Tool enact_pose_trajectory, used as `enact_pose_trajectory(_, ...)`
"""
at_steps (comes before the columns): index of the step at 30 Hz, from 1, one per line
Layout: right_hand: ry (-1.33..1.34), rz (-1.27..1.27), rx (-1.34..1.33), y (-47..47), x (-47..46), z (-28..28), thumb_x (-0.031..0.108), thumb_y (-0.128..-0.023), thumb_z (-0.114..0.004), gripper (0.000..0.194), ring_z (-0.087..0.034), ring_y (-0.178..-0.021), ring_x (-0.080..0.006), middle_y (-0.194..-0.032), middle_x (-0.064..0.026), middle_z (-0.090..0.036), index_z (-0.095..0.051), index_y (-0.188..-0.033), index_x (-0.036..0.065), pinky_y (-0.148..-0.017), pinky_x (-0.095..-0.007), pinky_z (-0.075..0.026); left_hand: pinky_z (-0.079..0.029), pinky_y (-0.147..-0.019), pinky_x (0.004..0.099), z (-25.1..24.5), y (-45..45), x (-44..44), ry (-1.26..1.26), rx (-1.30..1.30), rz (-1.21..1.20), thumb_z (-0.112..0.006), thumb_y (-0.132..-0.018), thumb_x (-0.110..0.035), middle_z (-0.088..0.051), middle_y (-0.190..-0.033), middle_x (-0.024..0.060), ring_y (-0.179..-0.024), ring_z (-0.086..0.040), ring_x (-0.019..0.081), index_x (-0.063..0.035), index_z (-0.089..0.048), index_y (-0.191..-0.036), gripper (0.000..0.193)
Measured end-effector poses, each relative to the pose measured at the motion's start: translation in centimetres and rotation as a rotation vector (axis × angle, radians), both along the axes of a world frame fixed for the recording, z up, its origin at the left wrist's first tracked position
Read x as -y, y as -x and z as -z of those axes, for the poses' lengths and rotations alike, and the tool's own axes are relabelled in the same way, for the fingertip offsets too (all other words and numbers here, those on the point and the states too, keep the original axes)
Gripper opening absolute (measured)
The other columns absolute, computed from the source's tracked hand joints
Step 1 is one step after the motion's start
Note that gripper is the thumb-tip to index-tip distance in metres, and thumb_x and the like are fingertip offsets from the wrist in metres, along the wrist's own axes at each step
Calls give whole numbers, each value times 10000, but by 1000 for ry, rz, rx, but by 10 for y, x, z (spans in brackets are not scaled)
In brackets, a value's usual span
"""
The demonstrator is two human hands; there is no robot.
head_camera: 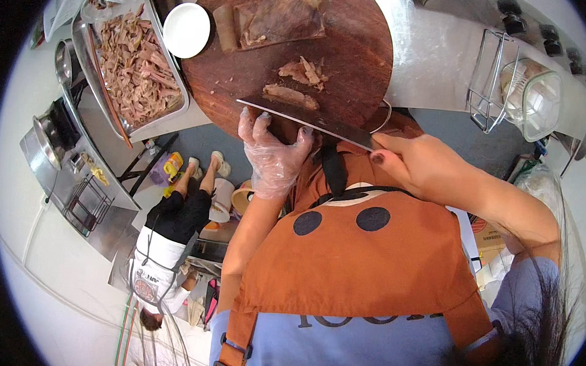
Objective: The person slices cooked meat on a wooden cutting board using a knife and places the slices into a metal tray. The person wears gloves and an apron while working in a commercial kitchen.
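Note:
My right hand [402, 157] grips a broad-bladed knife [322, 127] by its handle end, the blade slanting across the near part of a round wooden chopping board [358, 50]. In a clear plastic glove, my left hand [277, 154] is at the board's near edge beside the blade, fingers spread; whether anything lies under it is hidden. Just beyond the blade lies a strip of cooked meat [291, 97], with shredded pieces [305, 72] behind it. A larger slab of meat [284, 19] rests at the far side, a narrow cut piece [225, 29] at its left.
A metal tray of shredded meat [138, 70] stands left of the board, a white dish [186, 30] between them. At right are a wire rack [488, 84] and a clear plastic container [540, 106]. Another person [166, 250] in a white top stands at lower left.

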State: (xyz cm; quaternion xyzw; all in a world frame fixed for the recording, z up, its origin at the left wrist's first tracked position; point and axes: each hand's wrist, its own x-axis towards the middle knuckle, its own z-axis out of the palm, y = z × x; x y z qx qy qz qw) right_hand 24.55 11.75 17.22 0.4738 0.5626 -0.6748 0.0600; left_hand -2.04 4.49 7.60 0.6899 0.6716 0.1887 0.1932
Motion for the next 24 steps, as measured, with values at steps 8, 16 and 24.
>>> enact_pose_trajectory(8,-34,-1,-54,36,-10,32,408,-993,-429,454,-626,-821,-463,-824,-274,-647,-631,-955,3,-725,-527,-490,-435,-936,507,-1,-1,-2,-83,-113,21,-830,-644,-259,-361,-1300,273,-1127,-469,451,-28,-387,-1225,766)
enact_pose_trajectory(16,-36,-12,26,15,3,24,407,-995,-422,441,-620,-836,-464,-837,-262,-652,-617,-986,12,-730,-526,-490,-442,-930,499,-1,0,-3,-33,-76,27,-826,-661,-265,-353,-1303,293,-1117,-473,454,-2,-401,-1203,736)
enact_pose_trajectory(24,-82,14,-10,30,5,49,427,-993,-423,477,-633,-827,-452,-827,-262,-657,-641,-974,3,-731,-520,-496,-445,-937,495,-5,-5,-4,-21,-113,-5,-829,-665,-280,-359,-1308,293,-1128,-477,456,41,-446,-1153,699)
